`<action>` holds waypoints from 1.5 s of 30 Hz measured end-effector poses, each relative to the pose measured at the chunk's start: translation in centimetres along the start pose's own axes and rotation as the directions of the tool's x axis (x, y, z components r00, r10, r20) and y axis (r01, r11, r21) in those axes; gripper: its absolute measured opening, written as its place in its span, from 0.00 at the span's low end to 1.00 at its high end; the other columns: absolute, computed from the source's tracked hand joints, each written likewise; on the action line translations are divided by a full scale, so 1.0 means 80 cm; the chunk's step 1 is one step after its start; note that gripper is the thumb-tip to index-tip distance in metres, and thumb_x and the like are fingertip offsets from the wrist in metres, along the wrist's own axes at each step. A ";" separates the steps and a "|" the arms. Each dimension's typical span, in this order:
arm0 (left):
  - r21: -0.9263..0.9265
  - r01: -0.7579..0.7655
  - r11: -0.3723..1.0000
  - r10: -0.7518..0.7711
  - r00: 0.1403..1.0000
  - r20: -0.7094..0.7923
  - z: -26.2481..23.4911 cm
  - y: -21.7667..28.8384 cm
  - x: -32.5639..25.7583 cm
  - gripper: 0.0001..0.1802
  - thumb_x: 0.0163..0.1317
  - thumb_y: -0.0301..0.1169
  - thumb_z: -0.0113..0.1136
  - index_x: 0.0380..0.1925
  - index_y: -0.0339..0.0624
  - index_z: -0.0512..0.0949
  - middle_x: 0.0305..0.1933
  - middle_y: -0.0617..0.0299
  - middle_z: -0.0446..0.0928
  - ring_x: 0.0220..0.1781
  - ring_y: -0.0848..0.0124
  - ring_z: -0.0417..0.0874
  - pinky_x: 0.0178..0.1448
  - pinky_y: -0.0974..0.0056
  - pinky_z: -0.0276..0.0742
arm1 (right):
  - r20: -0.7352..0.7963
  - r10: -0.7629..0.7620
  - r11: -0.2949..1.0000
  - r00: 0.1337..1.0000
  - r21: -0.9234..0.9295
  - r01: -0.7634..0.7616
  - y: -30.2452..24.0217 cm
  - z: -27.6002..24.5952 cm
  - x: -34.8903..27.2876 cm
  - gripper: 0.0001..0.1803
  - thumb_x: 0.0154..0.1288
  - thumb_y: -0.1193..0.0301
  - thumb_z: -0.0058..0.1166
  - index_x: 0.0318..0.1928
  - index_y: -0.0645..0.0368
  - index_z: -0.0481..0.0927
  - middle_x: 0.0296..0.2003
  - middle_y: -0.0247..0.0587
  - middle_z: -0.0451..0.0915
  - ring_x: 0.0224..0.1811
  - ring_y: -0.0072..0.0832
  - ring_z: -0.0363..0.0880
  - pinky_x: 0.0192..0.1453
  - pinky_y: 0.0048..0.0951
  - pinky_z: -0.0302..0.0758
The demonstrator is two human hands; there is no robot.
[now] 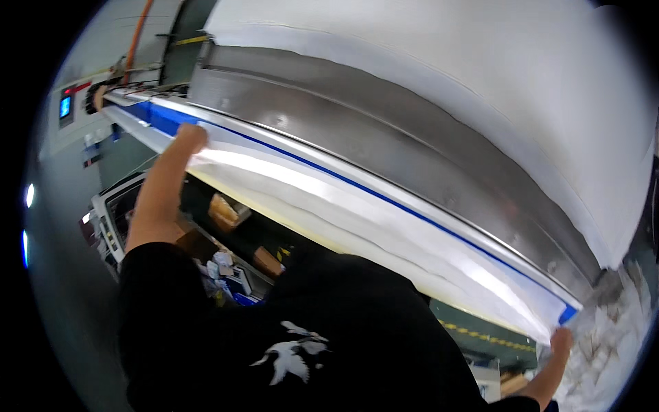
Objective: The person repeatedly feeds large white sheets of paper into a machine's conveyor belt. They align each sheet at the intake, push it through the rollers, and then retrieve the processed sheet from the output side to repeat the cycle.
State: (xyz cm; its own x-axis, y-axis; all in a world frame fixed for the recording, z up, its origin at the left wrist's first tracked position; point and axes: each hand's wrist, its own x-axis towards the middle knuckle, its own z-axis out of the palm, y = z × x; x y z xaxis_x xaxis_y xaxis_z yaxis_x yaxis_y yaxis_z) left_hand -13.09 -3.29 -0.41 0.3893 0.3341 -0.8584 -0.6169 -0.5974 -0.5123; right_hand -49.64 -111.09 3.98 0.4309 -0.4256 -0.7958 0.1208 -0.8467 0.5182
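Observation:
A long, thin white sheet [329, 209] stretches taut between my two hands, with bright light reflecting along it. At the left, my left hand [192, 139] is closed on the sheet's edge, beside a blue strip [165, 119] that runs along a long rail. Far to the right, my right hand [561, 340] is closed at the sheet's other end, just below the blue strip's far end. The fingertips of both hands are hidden or blurred. Beyond the rail rises a grey metal panel [384, 144] of a machine.
A broad white sheet of material [467, 62] hangs over the metal panel. Crumpled white material [607, 347] is heaped at the right. A small lit screen [66, 106] is at the far left. Below the sheet are a cardboard box [225, 213] and a container of mixed items [237, 281].

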 end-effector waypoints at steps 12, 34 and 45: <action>-0.636 0.402 0.659 -0.669 0.699 -0.252 -0.040 -0.040 -0.015 0.12 0.62 0.32 0.45 0.39 0.49 0.79 0.44 0.55 0.81 0.47 0.57 0.82 0.47 0.52 0.75 | 0.094 -0.016 0.969 0.995 0.245 -0.008 -0.017 0.013 -0.020 0.13 0.48 0.70 0.54 0.36 0.63 0.79 0.40 0.54 0.78 0.46 0.49 0.75 0.49 0.45 0.73; -0.802 -0.206 0.560 -0.676 0.447 -0.586 -0.066 0.059 0.049 0.23 0.55 0.34 0.53 0.53 0.45 0.73 0.55 0.53 0.74 0.56 0.56 0.74 0.59 0.56 0.69 | -0.219 -0.369 0.891 0.903 0.194 0.411 -0.196 -0.153 0.034 0.16 0.51 0.58 0.53 0.29 0.60 0.79 0.30 0.51 0.79 0.36 0.49 0.78 0.41 0.47 0.74; -0.653 -0.571 0.498 -0.782 0.029 -0.622 -0.172 0.083 0.063 0.16 0.59 0.33 0.51 0.47 0.42 0.74 0.54 0.53 0.71 0.57 0.55 0.70 0.64 0.54 0.63 | -0.706 -0.406 0.579 0.581 0.293 0.761 -0.491 -0.604 -0.056 0.10 0.60 0.63 0.51 0.34 0.56 0.79 0.28 0.48 0.79 0.32 0.45 0.78 0.37 0.42 0.73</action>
State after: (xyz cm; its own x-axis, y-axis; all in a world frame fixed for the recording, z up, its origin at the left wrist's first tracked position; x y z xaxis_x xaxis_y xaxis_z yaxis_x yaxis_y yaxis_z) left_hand -5.80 -15.61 -7.74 0.9194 0.0233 0.3925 -0.0832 -0.9641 0.2522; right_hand -13.12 -60.49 2.37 0.8323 0.3215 -0.4515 0.1354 -0.9078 -0.3970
